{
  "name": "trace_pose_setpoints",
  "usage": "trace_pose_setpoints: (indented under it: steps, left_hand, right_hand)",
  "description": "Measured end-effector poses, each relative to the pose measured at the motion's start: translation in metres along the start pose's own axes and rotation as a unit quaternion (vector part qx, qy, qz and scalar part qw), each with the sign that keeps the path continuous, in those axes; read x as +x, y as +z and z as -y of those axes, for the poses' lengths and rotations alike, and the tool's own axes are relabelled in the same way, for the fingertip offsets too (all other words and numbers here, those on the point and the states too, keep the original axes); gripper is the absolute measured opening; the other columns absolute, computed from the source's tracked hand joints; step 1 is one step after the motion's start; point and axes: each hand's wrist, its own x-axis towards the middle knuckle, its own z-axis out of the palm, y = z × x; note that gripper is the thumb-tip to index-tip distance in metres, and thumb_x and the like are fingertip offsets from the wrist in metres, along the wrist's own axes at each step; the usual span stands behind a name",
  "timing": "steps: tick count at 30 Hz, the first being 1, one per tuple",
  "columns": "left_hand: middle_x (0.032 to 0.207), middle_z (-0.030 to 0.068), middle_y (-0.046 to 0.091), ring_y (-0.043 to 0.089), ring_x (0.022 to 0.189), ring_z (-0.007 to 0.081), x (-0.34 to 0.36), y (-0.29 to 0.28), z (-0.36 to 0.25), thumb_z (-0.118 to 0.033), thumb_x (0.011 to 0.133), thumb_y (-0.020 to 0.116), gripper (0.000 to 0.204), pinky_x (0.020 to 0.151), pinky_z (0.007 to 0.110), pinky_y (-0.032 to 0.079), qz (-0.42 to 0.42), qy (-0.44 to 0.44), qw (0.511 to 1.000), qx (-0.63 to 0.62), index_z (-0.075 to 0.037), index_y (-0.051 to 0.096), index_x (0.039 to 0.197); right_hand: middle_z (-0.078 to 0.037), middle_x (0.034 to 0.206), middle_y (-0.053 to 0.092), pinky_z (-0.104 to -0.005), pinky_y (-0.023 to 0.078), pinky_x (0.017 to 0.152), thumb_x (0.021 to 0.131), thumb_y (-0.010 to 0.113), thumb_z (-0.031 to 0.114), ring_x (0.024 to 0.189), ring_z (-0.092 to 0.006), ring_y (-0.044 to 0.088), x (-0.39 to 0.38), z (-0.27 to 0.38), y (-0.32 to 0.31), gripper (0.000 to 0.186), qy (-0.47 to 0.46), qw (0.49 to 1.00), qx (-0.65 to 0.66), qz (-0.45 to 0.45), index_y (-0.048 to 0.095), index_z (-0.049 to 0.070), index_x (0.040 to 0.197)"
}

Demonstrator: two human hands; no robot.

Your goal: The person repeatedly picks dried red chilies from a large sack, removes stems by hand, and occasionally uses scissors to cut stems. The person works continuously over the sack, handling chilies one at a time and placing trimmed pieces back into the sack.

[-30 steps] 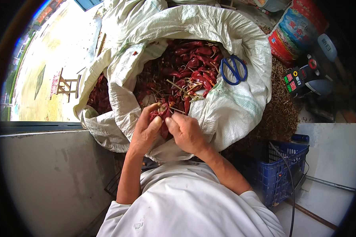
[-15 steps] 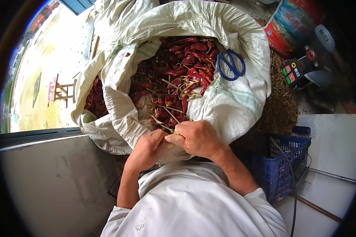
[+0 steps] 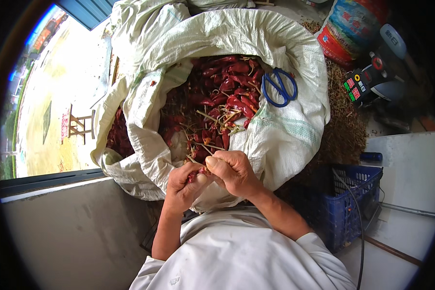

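Observation:
A white woven sack (image 3: 287,128) lies open in front of me, its mouth rolled back around many dark red dried chilies (image 3: 217,79), several with pale stems. At its near edge my two hands meet. My left hand (image 3: 180,188) is closed around a dried chili (image 3: 193,176); red skin shows between thumb and fingers. My right hand (image 3: 234,173) is closed too, its thumb and forefinger pressed against the left hand's fingers. What it pinches is hidden. Blue-handled scissors (image 3: 279,88) rest on the sack's right inner side, blades mostly out of sight.
More chilies (image 3: 119,130) show in a fold at the left. Right of the sack are dried plant scraps (image 3: 345,111), a blue plastic crate (image 3: 355,203) with a black cable (image 3: 355,208), and a red-and-blue bag (image 3: 351,34). A low wall (image 3: 77,222) stands left.
My hands have come together with a red chili now showing in the left. The right hand has turned so its thumb is on top. The view has shifted slightly.

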Motion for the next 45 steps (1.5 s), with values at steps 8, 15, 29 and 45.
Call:
trace_pose_setpoints:
  steps: [8, 15, 29, 45]
  left_hand:
    - [0.073, 0.0067, 0.058, 0.046, 0.051, 0.0102, 0.034, 0.017, -0.006, -0.024, 0.093, 0.069, 0.028, 0.046, 0.026, 0.033, -0.02, -0.007, 0.973, -0.231, 0.002, 0.062, 0.099]
    - [0.088, 0.0052, 0.063, 0.057, 0.076, 0.0108, 0.044, 0.008, -0.013, -0.025, 0.093, 0.07, 0.027, 0.065, 0.026, 0.045, 0.058, -0.042, 0.971, -0.228, 0.0, 0.066, 0.099]
    - [0.069, 0.0036, 0.049, 0.045, 0.062, 0.0124, 0.045, 0.023, 0.027, -0.031, 0.097, 0.065, 0.026, 0.054, 0.028, 0.033, 0.083, -0.001, 0.808, -0.583, -0.006, 0.059, 0.1]
    - [0.105, 0.0198, 0.064, 0.061, 0.098, 0.0397, 0.164, -0.026, 0.068, -0.002, 0.074, 0.067, 0.044, 0.08, 0.045, 0.051, -0.131, 0.013, 0.901, 0.413, -0.006, 0.067, 0.118]
  right_hand:
    - [0.007, 0.055, 0.039, -0.0223, 0.027, 0.041, 0.102, 0.052, 0.023, 0.044, -0.0031, 0.034, 0.012, 0.001, 0.002, 0.033, 0.127, 0.951, 0.274, -0.071, 0.044, 0.014, 0.071]
    - [-0.01, 0.077, 0.058, -0.0372, 0.044, 0.053, 0.078, 0.077, 0.0, 0.056, -0.0249, 0.053, 0.009, -0.034, -0.02, 0.044, -0.312, 0.898, -0.298, -0.087, 0.053, -0.001, 0.115]
    - [0.0, 0.056, 0.04, -0.0236, 0.031, 0.032, 0.108, 0.039, 0.025, 0.037, -0.0095, 0.034, 0.035, -0.007, -0.035, 0.035, -0.074, 0.864, 0.49, -0.087, 0.048, 0.011, 0.078]
    - [-0.01, 0.067, 0.055, -0.0252, 0.043, 0.042, 0.095, 0.064, 0.017, 0.049, -0.0144, 0.048, 0.002, -0.045, -0.037, 0.016, 0.183, 0.916, 0.35, -0.066, 0.057, 0.003, 0.094]
